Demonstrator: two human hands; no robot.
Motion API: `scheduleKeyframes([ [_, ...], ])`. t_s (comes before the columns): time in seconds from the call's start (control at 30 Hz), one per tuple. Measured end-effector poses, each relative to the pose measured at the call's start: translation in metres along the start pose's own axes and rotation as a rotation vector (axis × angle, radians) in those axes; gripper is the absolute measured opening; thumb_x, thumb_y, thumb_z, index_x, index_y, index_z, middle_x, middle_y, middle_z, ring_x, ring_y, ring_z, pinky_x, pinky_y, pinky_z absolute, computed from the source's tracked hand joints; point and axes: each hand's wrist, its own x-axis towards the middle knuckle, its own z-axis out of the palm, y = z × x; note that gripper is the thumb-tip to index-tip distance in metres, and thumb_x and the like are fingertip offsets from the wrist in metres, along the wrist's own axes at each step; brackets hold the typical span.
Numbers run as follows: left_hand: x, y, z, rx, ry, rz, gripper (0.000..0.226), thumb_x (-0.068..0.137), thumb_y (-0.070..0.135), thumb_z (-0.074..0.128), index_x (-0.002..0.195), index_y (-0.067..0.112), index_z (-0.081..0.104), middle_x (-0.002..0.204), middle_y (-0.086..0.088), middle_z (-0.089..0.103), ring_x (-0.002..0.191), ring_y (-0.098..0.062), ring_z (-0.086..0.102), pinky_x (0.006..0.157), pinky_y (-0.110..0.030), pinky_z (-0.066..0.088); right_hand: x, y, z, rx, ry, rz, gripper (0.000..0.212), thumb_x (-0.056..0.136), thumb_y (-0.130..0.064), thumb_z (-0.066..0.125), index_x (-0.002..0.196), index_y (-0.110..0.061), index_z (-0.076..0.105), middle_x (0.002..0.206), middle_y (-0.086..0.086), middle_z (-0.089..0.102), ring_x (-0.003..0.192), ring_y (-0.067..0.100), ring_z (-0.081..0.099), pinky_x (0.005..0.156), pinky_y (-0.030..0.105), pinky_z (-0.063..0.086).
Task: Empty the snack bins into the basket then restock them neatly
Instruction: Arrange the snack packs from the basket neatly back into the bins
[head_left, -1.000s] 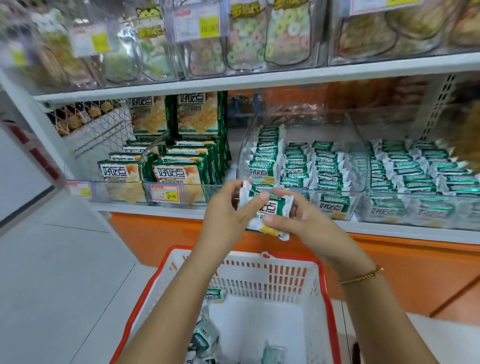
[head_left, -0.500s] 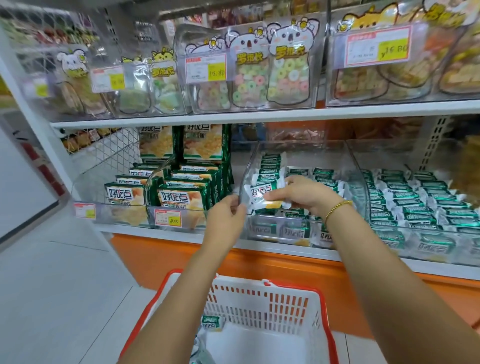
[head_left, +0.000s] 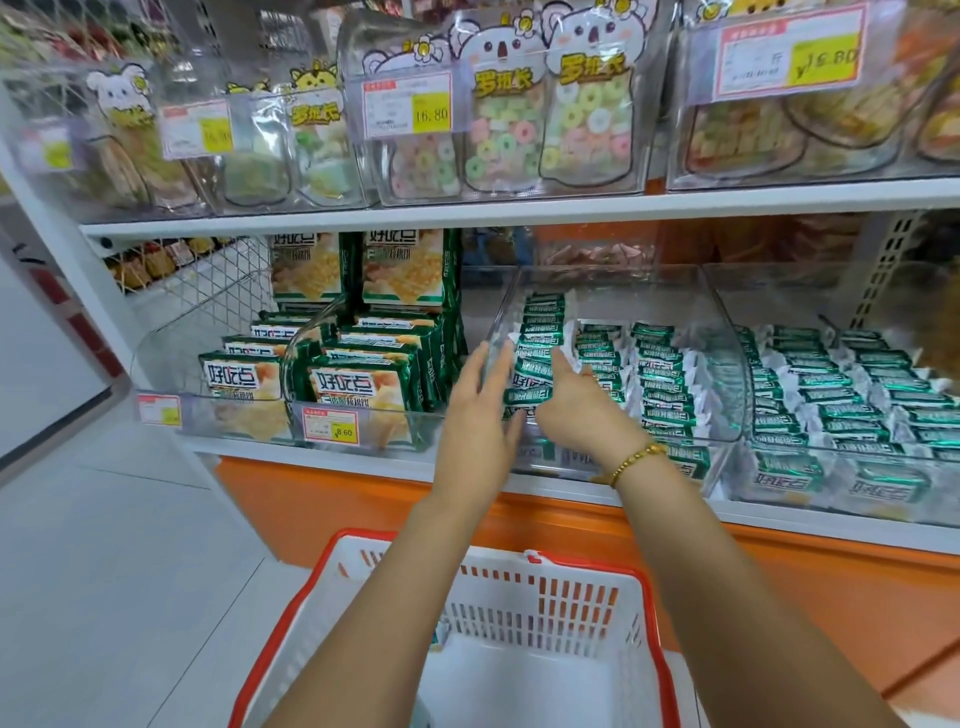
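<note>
I see the left hand (head_left: 480, 415) flat, fingers straight, against the outside left wall of the clear bin (head_left: 623, 296). The right hand (head_left: 576, 410) is inside the bin, its straight fingers pressing the leftmost row of green snack packets (head_left: 540, 338). The white basket (head_left: 519, 613) sits below the shelf

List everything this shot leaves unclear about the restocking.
- Head view: basket floor, covered by both forearms and cut by the bottom edge.
- Head view: fingertips of the right hand, buried among the snack packets; grip unclear.
- Head view: far-left price label, blurred beyond reading.
</note>
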Motion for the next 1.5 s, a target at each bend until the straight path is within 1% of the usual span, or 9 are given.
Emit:
scheduleKeyframes([
  [0.27,0.002,0.01,0.007,0.137,-0.045,0.17,0.048,0.092,0.006,0.051,0.139,0.003,0.042,0.151,-0.01,0.034,0.146,-0.023,0.016,0.116,-0.025,0.009,0.014,0.009,-0.009,0.464,0.007,0.15,0.072,0.085,0.007,0.043,0.15,-0.009,0.015,0.097,0.019,0.053,0.065,0.02,0.045,0.059,0.031,0.039],
  [0.37,0.006,0.012,0.007,0.148,-0.101,0.201,0.051,0.091,0.005,0.049,0.141,0.006,0.038,0.158,-0.008,0.018,0.147,-0.022,0.007,0.118,-0.031,0.011,0.011,0.005,-0.008,0.7,-0.005,0.24,0.015,0.083,0.012,0.042,0.078,-0.001,0.048,0.066,0.009,0.033,0.056,0.017,0.029,0.049,0.026,0.029],
  [0.47,0.011,0.007,0.009,0.157,-0.244,0.191,0.056,0.093,0.005,0.045,0.146,0.007,0.028,0.156,-0.012,0.021,0.145,-0.028,0.016,0.118,-0.038,0.019,0.009,0.0,-0.005,0.954,-0.044,0.235,0.031,0.093,0.006,0.042,0.064,-0.005,0.046,0.07,0.004,0.04,0.063,0.013,0.039,0.05,0.02,0.039],
  [0.63,0.01,-0.001,0.001,0.329,-0.354,0.193,0.058,0.101,0.034,0.038,0.152,0.022,0.013,0.159,-0.013,0.007,0.147,-0.027,0.003,0.118,-0.033,0.003,0.01,-0.01,-0.001,0.937,-0.092,0.225,0.055,0.099,-0.036,0.045,0.145,-0.008,0.033,0.15,0.008,0.033,0.14,0.021,0.028,0.097,0.033,0.036],
  [0.83,-0.021,-0.009,-0.012,-0.004,-0.106,0.204,0.045,0.099,0.025,0.043,0.143,0.014,0.039,0.15,-0.004,0.034,0.138,-0.014,0.029,0.11,-0.023,0.023,-0.011,-0.002,-0.003,0.756,0.104,0.05,0.054,0.099,-0.037,0.044,0.146,-0.014,0.032,0.15,0.005,0.035,0.135,0.021,0.036,0.093,0.035,0.043],
  [0.93,-0.052,-0.034,-0.008,-0.104,0.082,0.193,0.02,0.095,0.02,0.047,0.098,0.01,0.063,0.095,0.0,0.059,0.088,-0.007,0.051,0.076,-0.013,0.038,-0.04,0.018,0.007,0.605,0.394,-0.259,0.017,0.097,-0.026,0.05,0.099,-0.015,0.062,0.1,0.004,0.065,0.09,0.012,0.061,0.082,0.03,0.051],
  [1.1,-0.133,-0.104,0.033,-0.03,-0.336,-0.084,0.034,0.098,0.023,0.046,0.065,0.018,0.042,0.057,0.011,0.035,0.051,-0.005,0.035,0.053,-0.022,0.024,-0.057,0.067,0.083,0.361,-0.155,-0.053,0.026,0.095,-0.022,0.054,0.073,-0.009,0.06,0.068,0.003,0.058,0.062,0.013,0.054,0.057,0.02,0.044],
  [1.27,-0.221,-0.178,0.07,0.138,-1.009,-0.43,0.013,0.093,0.007,0.051,0.093,0.006,0.063,0.091,-0.007,0.062,0.091,-0.025,0.058,0.075,-0.028,0.039,-0.056,0.141,0.194,0.012,-0.676,0.185,0.037,0.096,-0.02,0.053,0.106,0.015,0.061,0.092,0.021,0.057,0.079,0.029,0.053,0.08,0.038,0.052],
  [1.5,-0.265,-0.212,0.083,0.124,-1.083,-0.681,0.041,0.084,0.008,0.066,0.124,0.008,0.058,0.124,-0.005,0.061,0.114,-0.019,0.056,0.091,-0.02,0.041,-0.086,0.204,0.291,-0.311,-0.941,0.188,0.051,0.09,-0.005,0.056,0.139,-0.006,0.044,0.143,0.013,0.044,0.123,0.027,0.049,0.098,0.031,0.043],
])
